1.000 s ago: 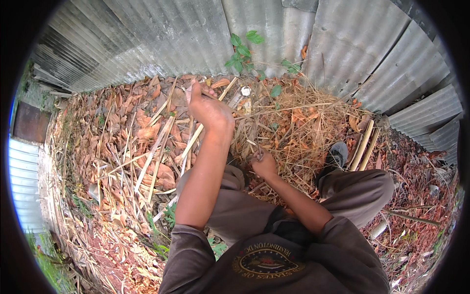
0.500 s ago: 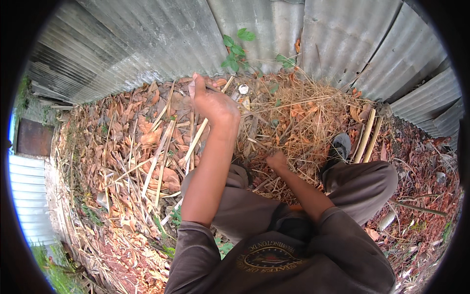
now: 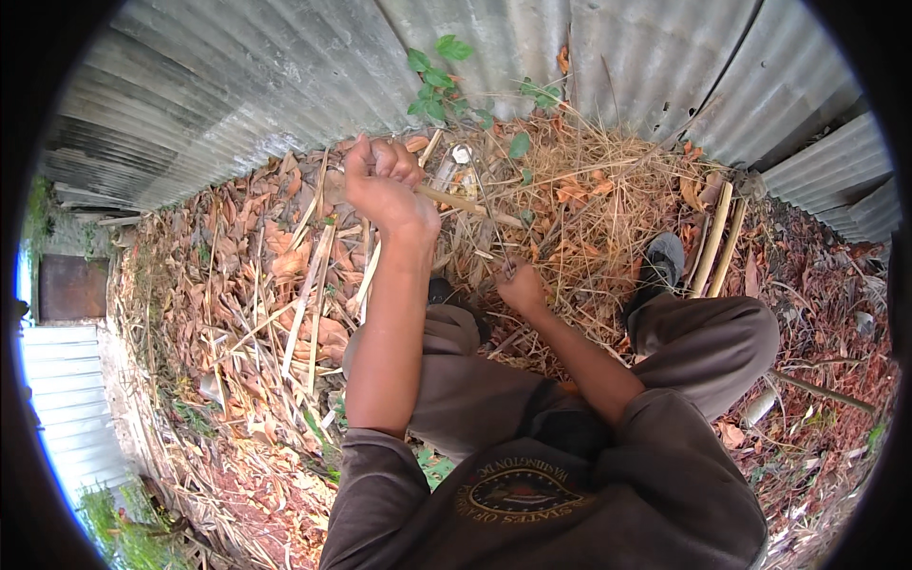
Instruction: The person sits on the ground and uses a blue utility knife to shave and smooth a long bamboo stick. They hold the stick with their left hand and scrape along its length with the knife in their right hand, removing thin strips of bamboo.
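Observation:
My left hand (image 3: 385, 190) is raised at the far middle, fingers curled round a pale wooden stick (image 3: 458, 201) that points right. Nearer to me, my right hand (image 3: 522, 290) is closed on a long, thin, dark thing (image 3: 486, 204), seen nearly edge-on; its kind is unclear. This thin thing slants up and left from the fist and passes close to the stick; whether they touch cannot be told. Dry straw (image 3: 598, 209) lies beyond and right of my right hand. A small white object (image 3: 462, 154) and a clear plastic-looking piece (image 3: 443, 176) lie beyond the stick.
A corrugated metal fence (image 3: 285, 66) bounds the far side, with a green leafy plant (image 3: 435, 84) before it. Brown leaves (image 3: 290, 261) and split stalks cover the left ground. Two cut poles (image 3: 718, 242) lie beside my right shoe (image 3: 665, 256). Reddish litter spreads further right.
My left hand has turned, and its stick now shows plainly, pointing right. My right hand has shifted slightly left and away from me, with the thin dark thing now visible. The view has tilted slightly.

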Motion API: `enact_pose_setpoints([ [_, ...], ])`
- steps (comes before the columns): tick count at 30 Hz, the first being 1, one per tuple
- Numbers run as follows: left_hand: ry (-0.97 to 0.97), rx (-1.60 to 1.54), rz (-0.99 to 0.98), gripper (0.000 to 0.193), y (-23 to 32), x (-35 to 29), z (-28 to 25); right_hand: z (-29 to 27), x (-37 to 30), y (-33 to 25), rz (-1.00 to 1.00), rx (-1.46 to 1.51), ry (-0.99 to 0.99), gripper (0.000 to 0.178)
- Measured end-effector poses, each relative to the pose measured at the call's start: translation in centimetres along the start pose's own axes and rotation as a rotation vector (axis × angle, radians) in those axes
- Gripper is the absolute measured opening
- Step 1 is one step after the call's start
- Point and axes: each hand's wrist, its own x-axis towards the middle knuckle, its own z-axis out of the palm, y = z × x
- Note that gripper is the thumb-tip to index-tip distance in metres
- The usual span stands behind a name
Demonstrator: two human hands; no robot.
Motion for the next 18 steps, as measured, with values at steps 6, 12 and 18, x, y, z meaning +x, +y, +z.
enact_pose_setpoints([
  [6, 0.095, -0.073, 0.018, 0.04, -0.8, 0.7, -0.3, -2.3, -2.6, -12.1, -0.265, 0.209, 0.023, 0.015],
  [12, 0.119, -0.067, 0.026, 0.04, -1.0, -0.2, -1.0, -1.3, 1.8, -0.3, 0.178, -0.176, -0.061, 0.025],
  [18, 0.025, -0.038, 0.068, 0.046, -1.1, 0.5, -1.8, -2.7, -1.0, -10.5, -0.091, 0.055, -0.055, 0.031],
])
